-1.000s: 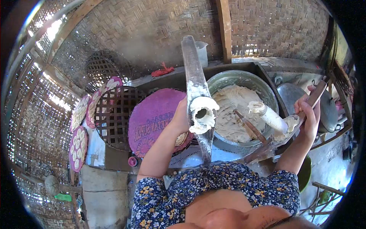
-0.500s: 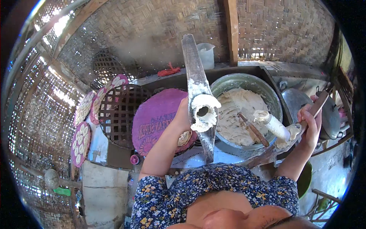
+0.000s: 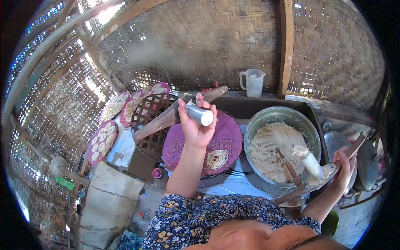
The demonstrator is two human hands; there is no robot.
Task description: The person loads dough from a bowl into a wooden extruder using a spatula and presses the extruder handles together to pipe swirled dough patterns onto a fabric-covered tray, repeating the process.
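Note:
My left hand [image 3: 196, 131] is palm up, its fingers curled round the metal tube of a hand noodle press [image 3: 199, 113]. The tube's pierced end faces me, and its wooden bar slants behind the hand. In my right hand [image 3: 345, 168] is the wooden handle of the plunger [image 3: 310, 163], whose pale cylinder is smeared with dough and points up-left over the pot's edge. A coil of thin dough strands [image 3: 217, 159] lies on a purple printed round mat [image 3: 179, 146], below the left hand. Pale dough [image 3: 266, 143] fills much of the large pot [image 3: 248, 143], with a wooden stick [image 3: 288, 166] in it.
A dark lattice tray [image 3: 146, 143] adjoins the purple mat. Several round mats with dough coils [image 3: 103, 139] stand at the left. A plastic jug [image 3: 253, 83] is by the woven wall. Metal pots [image 3: 366, 164] stand at the right; a small pink container [image 3: 157, 173] is in front.
My left hand has turned the press over: the dough-rimmed opening faced me before, now the pierced end does. The bar has swung left. My right hand keeps its hold on the plunger. The view has shifted.

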